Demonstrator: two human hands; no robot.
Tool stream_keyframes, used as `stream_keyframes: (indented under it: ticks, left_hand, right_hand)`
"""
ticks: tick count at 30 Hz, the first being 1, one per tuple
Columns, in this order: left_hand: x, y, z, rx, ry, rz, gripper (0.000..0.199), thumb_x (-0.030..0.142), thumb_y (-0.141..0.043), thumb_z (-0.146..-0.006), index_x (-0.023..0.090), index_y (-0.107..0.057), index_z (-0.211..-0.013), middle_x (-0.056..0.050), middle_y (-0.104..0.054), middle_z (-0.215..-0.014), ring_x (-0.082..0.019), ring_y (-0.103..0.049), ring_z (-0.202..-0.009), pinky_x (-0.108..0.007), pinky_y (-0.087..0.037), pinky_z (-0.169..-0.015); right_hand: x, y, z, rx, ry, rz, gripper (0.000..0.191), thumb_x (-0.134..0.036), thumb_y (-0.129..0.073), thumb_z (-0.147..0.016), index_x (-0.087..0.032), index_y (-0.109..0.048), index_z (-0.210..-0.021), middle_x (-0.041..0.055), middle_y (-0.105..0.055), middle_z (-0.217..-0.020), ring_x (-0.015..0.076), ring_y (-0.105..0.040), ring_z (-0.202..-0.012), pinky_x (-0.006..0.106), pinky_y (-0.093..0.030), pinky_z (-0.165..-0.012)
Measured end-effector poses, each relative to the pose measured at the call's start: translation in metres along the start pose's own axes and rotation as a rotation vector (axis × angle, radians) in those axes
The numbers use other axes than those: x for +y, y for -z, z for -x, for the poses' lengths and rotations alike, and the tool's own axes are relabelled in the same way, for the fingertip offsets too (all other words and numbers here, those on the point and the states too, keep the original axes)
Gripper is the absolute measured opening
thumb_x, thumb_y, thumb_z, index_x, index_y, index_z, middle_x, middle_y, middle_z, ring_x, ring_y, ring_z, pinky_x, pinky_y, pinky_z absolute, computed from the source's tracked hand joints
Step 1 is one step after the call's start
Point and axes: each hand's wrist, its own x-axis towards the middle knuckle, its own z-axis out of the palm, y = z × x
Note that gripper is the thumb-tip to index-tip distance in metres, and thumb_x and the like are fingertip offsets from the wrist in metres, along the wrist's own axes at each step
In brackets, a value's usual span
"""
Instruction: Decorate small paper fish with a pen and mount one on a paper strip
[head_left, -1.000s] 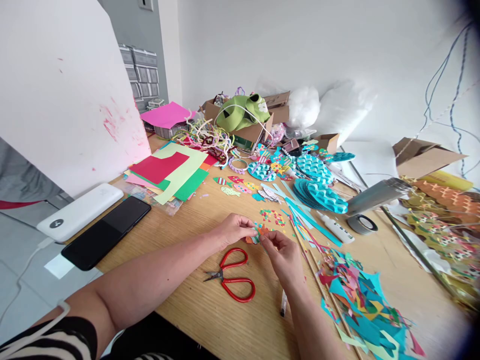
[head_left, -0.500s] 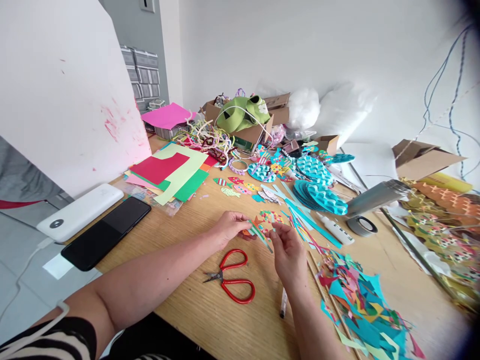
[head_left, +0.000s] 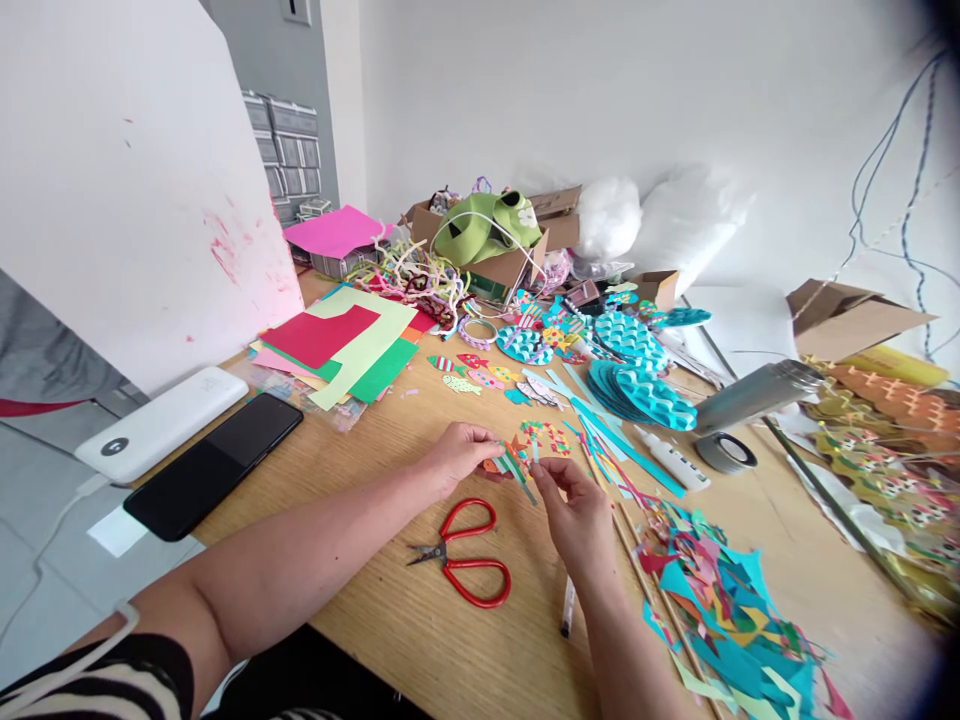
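Observation:
My left hand [head_left: 466, 455] pinches an orange paper fish with green and pale blue stripes [head_left: 511, 468] above the wooden table. Close to its right, my right hand [head_left: 576, 500] has thumb and index finger pressed together on a thin pale strip [head_left: 535, 448], whose upper end sticks up. Red-handled scissors [head_left: 471, 555] lie below the hands, their blades pointing left. Past the hands are small colourful paper pieces [head_left: 555, 436] and several cut paper fish [head_left: 478, 372]. A pen [head_left: 568, 606] lies partly under my right forearm.
Coloured paper sheets [head_left: 337, 340], a black phone [head_left: 214, 465] and a white device [head_left: 161, 420] are on the left. Blue scalloped pieces [head_left: 637, 395], a glue bottle [head_left: 671, 460], a metal flask [head_left: 757, 395], thin sticks [head_left: 660, 590] and paper scraps [head_left: 739, 625] are on the right.
My right hand has shifted slightly left, nearer the fish, and the thin pale strip now shows upright at its fingertips. My left hand has hardly moved.

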Motion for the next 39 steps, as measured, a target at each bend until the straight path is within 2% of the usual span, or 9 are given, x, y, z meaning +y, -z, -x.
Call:
stream_keyframes:
  ticks: [5, 13, 19, 39]
  left_hand:
    - [0.0004, -0.0012, 0.0006, -0.013, 0.006, -0.008, 0.010, 0.021, -0.070, -0.065, 0.011, -0.069, -0.067, -0.005, -0.070, -0.065, -0.015, -0.065, -0.058, -0.029, -0.054, -0.062]
    - [-0.0001, -0.0015, 0.0005, -0.029, 0.009, -0.029, 0.010, 0.020, -0.069, -0.064, 0.011, -0.070, -0.068, -0.005, -0.070, -0.067, -0.014, -0.065, -0.058, -0.028, -0.053, -0.061]
    - [-0.0004, -0.0013, 0.0006, -0.043, 0.006, -0.041, 0.013, 0.021, -0.071, -0.063, 0.010, -0.070, -0.070, -0.005, -0.071, -0.068, -0.014, -0.065, -0.058, -0.027, -0.053, -0.061]
    - [-0.0048, 0.0026, -0.0015, -0.105, -0.012, -0.043, 0.034, 0.036, -0.082, -0.055, 0.010, -0.071, -0.074, -0.006, -0.071, -0.071, -0.016, -0.066, -0.063, -0.030, -0.053, -0.065]
  right_hand:
    - [0.0024, -0.0020, -0.0009, -0.086, 0.000, 0.018, 0.027, -0.042, -0.054, -0.086, -0.018, -0.066, -0.081, 0.0058, -0.069, -0.078, 0.0217, -0.061, -0.075, 0.032, -0.042, -0.070]
    - [0.0015, -0.0006, -0.0015, -0.115, 0.080, 0.105, 0.028, -0.043, -0.051, -0.086, -0.020, -0.065, -0.077, 0.0069, -0.068, -0.078, 0.0237, -0.059, -0.078, 0.034, -0.040, -0.069]
    - [-0.0023, 0.0010, -0.0022, -0.108, 0.117, 0.149, 0.027, -0.041, -0.051, -0.084, -0.021, -0.062, -0.070, 0.0056, -0.067, -0.072, 0.0236, -0.057, -0.074, 0.034, -0.040, -0.069]
    - [-0.0029, 0.0016, -0.0019, -0.140, 0.109, 0.182, 0.027, -0.041, -0.050, -0.084, -0.022, -0.060, -0.068, 0.0048, -0.067, -0.069, 0.0223, -0.059, -0.071, 0.033, -0.041, -0.066]
